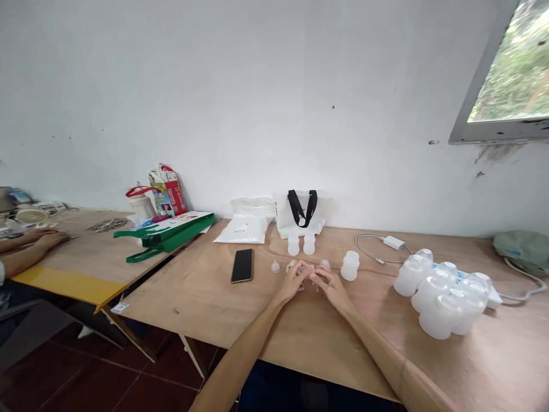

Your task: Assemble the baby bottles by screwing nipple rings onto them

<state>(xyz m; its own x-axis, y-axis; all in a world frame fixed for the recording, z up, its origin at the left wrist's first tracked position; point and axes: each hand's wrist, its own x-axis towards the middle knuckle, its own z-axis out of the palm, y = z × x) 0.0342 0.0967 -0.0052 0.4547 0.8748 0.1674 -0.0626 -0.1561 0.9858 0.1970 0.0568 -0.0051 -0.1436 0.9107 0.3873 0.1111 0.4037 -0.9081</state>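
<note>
Fingertips of left hand (295, 281) and right hand (329, 285) pinched one small clear piece (305, 268) near the far edge of the tabletop (201, 297).

On the table (206, 297): phone (242, 265) left of the left hand (294, 281); bottle pile (441, 297) right of the right hand (331, 286); two small bottles (293, 245) behind both hands, before the bag (283, 220)

At the centre of the frame, the left hand (294, 281) and right hand (331, 285) meet on the desk (201, 297), fingers (318, 278) pinching a small clear part (305, 268). A black phone (242, 265) lies to their left. A squat white bottle (350, 265) stands just to their right, and a wrapped pack of bottles (446, 294) lies farther right.
</note>
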